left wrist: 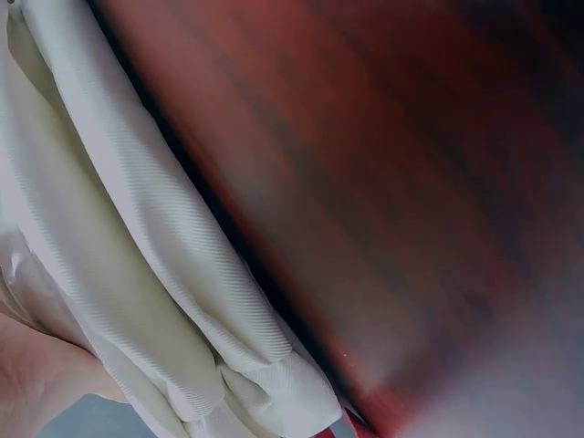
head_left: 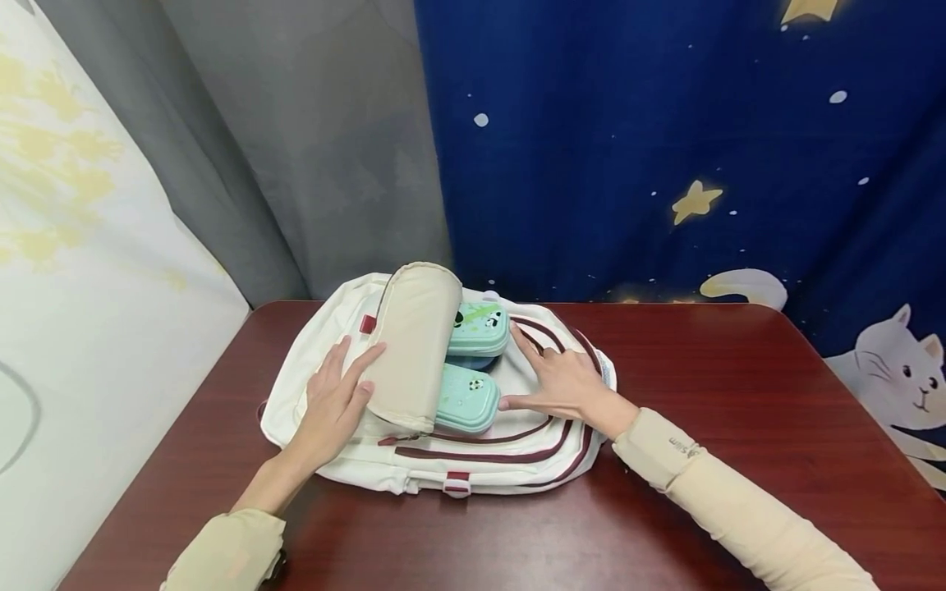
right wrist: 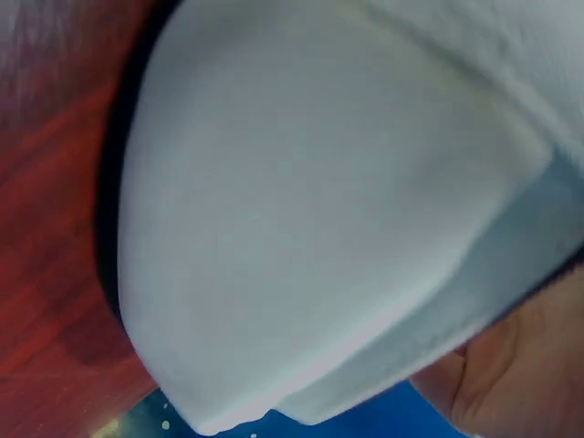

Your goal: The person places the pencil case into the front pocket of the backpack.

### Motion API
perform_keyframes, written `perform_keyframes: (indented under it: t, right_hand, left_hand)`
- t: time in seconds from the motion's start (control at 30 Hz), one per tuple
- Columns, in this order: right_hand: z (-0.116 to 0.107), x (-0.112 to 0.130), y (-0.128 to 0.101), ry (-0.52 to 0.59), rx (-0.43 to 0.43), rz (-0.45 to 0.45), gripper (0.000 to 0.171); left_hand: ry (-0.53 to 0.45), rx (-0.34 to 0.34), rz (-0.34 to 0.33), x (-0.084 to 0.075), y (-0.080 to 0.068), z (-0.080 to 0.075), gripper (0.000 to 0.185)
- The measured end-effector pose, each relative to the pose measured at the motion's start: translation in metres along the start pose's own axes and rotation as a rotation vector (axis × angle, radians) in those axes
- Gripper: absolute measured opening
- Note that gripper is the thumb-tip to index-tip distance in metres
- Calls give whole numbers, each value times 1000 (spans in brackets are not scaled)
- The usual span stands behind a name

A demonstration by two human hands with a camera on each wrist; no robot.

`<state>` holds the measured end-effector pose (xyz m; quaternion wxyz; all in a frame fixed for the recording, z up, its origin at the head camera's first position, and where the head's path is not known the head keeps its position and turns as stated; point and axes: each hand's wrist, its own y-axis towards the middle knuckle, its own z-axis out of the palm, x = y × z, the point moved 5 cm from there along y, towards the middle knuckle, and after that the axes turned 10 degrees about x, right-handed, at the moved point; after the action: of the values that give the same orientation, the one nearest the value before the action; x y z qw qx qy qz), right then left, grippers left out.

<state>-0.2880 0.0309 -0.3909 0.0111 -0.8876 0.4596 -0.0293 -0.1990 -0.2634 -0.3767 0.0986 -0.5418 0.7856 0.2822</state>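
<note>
A white backpack [head_left: 510, 447] with maroon piping lies flat across the table. Across its middle spreads a cream fabric flap [head_left: 414, 345], and two mint-green pencil cases, an upper one [head_left: 484, 338] and a lower one [head_left: 473, 394], stick out from under its right side. Panda prints show on both; their left ends are hidden. My left hand [head_left: 328, 402] rests on the flap's left side with fingers extended. My right hand [head_left: 565, 382] spreads thumb and index finger, the index tip at the upper case's end and the thumb tip at the lower one's.
Something dark blue [head_left: 473, 361] shows between the two cases. The reddish-brown table [head_left: 739, 394] extends on every side of the backpack. Behind it hang a grey curtain [head_left: 332, 148] and a blue curtain [head_left: 591, 164] with stars; a white patterned cloth [head_left: 89, 287] hangs at the left.
</note>
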Motion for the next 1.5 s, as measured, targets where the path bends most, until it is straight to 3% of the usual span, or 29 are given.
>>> perform_keyframes:
  t: [0.3, 0.73, 1.0, 1.17, 1.33, 1.5]
  right_hand:
    - [3, 7, 9, -3, -92, 124, 113]
    - [3, 15, 10, 26, -102, 126, 110]
    - [-10, -6, 5, 100, 27, 38, 96]
    - [-14, -19, -1, 258, -26, -84, 91]
    - [-12, -13, 2, 519, -61, -226, 109]
    - [-11, 4, 10, 614, -33, -271, 125]
  left_hand:
    - [12, -26, -2, -1, -4, -6, 43]
    - [39, -38, -3, 2, -8, -8, 42]
    - [11, -25, 0, -1, -2, -3, 43]
    - [10, -16, -2, -3, 1, 1, 43]
    - [21, -37, 4, -2, 0, -2, 43]
    - [14, -30, 1, -1, -1, -2, 44]
